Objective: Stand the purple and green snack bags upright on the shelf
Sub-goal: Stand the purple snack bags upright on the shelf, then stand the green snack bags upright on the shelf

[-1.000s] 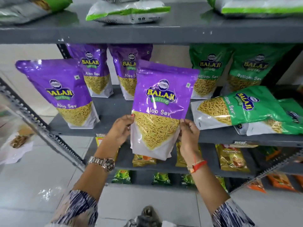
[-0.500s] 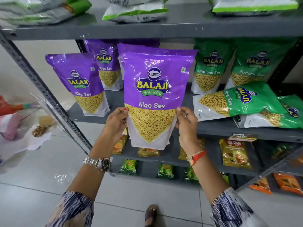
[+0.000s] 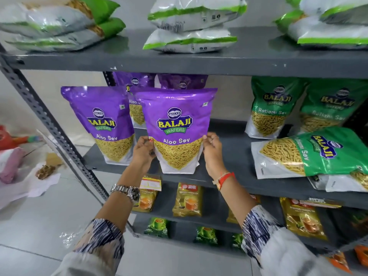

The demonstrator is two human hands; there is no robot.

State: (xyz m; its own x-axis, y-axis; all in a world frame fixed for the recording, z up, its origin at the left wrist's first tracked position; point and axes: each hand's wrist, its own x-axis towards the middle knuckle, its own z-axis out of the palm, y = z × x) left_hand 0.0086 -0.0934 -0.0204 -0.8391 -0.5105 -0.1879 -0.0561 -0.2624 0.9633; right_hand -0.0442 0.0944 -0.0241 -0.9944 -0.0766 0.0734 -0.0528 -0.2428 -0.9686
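A purple Aloo Sev bag (image 3: 176, 124) stands upright near the front of the grey middle shelf (image 3: 235, 156). My left hand (image 3: 142, 154) grips its lower left edge and my right hand (image 3: 212, 150) its lower right edge. Another purple bag (image 3: 103, 122) stands upright to its left, and two more purple bags (image 3: 137, 84) stand behind, partly hidden. Two green Ratlami Sev bags (image 3: 272, 108) stand upright at the back right. A green bag (image 3: 310, 154) lies flat on the shelf's right front, on top of another flat green bag (image 3: 338, 183).
The top shelf (image 3: 179, 62) carries stacks of flat white-and-green bags (image 3: 191, 24). Lower shelves hold yellow tea packets (image 3: 188, 200) and small green packets (image 3: 157, 226). A slotted metal upright (image 3: 49, 124) runs down the left side. Paper and cloth litter (image 3: 12, 162) lies on the tiled floor.
Both hands have carried the purple bag forward and down onto the middle shelf, beside the left purple bag. The camera has moved closer and tilted up.
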